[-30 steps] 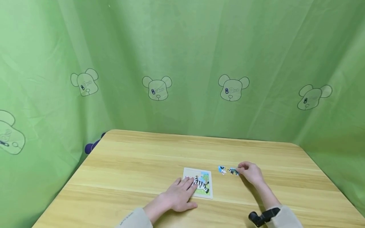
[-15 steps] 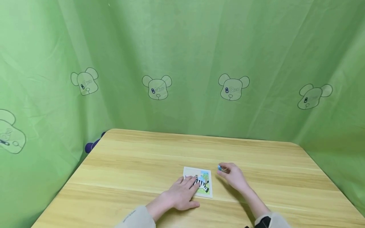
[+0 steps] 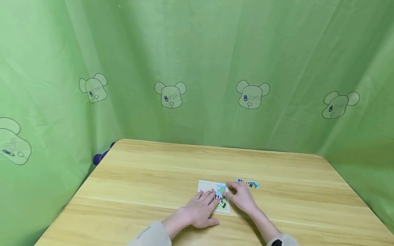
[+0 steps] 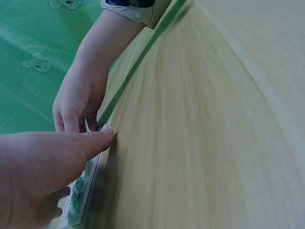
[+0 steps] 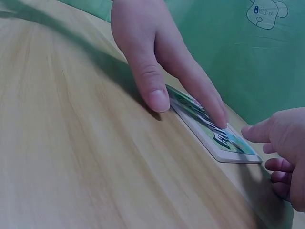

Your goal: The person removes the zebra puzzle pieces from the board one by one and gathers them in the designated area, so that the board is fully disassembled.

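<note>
A small square puzzle board [image 3: 226, 207] with a zebra picture lies flat on the table. My left hand [image 3: 198, 210] rests spread over its left and middle part, fingertips on the zebra. In the right wrist view, the left thumb stays beside the board's near edge. My right hand [image 3: 243, 198] is at the board's upper right, its thumb and index finger apart at the edge. No piece shows between them. Just beyond that hand lie loose puzzle pieces, a blue-and-white one [image 3: 240, 180] partly covered by the hand and a blue-green one [image 3: 253, 185].
The pale wooden table [image 3: 154, 171] extends around the board on all sides. A green curtain [image 3: 209, 68] with printed bear heads stands behind and at the sides. Something purple [image 3: 97, 159] pokes out beyond the table's left edge.
My right hand has moved left, from the loose pieces to the board's right edge. The left hand has slid slightly to the right over the board.
</note>
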Available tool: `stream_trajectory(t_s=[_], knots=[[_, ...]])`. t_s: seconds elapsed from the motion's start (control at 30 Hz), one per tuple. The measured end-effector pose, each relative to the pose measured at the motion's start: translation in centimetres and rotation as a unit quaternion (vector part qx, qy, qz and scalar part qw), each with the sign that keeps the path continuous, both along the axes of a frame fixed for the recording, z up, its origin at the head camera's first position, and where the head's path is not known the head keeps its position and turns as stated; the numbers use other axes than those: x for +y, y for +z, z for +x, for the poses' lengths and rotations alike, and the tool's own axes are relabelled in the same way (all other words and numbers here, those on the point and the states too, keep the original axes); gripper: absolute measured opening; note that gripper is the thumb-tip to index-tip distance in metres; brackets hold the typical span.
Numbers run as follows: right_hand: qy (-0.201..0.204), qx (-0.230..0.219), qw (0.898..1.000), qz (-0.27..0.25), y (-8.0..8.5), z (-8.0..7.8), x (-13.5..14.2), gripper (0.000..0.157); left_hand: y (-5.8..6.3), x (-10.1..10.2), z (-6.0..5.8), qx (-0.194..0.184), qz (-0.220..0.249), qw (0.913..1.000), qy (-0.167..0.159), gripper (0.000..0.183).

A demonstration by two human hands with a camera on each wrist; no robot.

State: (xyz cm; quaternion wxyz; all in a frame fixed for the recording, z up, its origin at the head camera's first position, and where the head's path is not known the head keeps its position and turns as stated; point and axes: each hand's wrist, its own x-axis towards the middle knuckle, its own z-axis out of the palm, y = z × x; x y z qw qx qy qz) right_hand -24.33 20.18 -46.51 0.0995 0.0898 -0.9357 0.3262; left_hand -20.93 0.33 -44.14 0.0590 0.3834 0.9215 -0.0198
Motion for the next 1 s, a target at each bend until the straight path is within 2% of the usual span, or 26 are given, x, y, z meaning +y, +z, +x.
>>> stream_trajectory(t_s=[0.17, 0.43, 1.0], knots=[[0.007, -0.004, 1.000, 0.015, 0.0, 0.0, -0.2, 0.037, -0.2, 0.0, 0.0, -0.003, -0.001, 1.0000, 0.003, 0.072], [0.000, 0.003, 0.997, 0.083, 0.2, 0.3, -0.8, 0.036, -0.4, 0.0, -0.2, 0.002, -0.004, 1.0000, -0.005, 0.071], [-0.023, -0.016, 0.998, 0.057, 0.6, 0.2, -1.7, 0.035, -0.3, 0.1, -0.1, -0.004, 0.000, 1.0000, -0.001, 0.073]])
